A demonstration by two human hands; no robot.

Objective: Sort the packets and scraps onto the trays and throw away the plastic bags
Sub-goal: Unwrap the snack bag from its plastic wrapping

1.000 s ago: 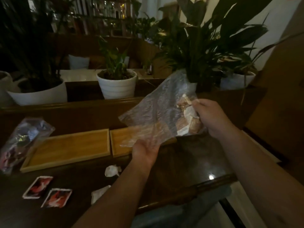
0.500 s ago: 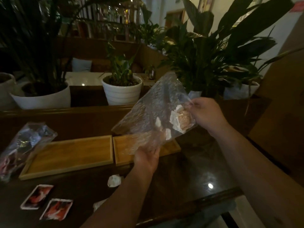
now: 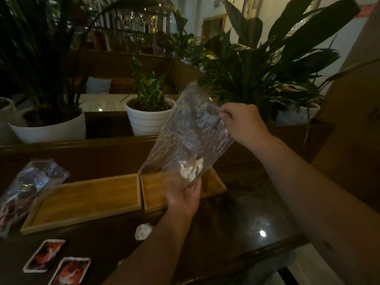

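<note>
Two hands are seen raised over a dark desk (image 3: 236, 219), with a clear plastic bag (image 3: 191, 128) held slanted between them. The bag's lower end, at about 6 o'clock of the bag, is gripped by the left hand (image 3: 183, 198), its fingers curled round the film. The upper edge, at about 2 o'clock, is pinched by the right hand (image 3: 242, 122), fingers bent onto the plastic. Pale scraps (image 3: 190, 167) are gathered inside the bag near its low end, just above the left hand's grip. Directly below the bag a small wooden tray (image 3: 216, 186) is set on the desk, and a larger wooden tray (image 3: 86, 200) is laid touching it at its 9 o'clock side. A second plastic bag (image 3: 28, 186) with dark contents is lying at 9 o'clock of the large tray. Two red packets (image 3: 44, 256) (image 3: 71, 271) are placed flat at 7 o'clock of that tray, and a crumpled white scrap (image 3: 144, 231) is seen near the left forearm. White plant pots (image 3: 149, 118) are lined up behind the desk.
</note>
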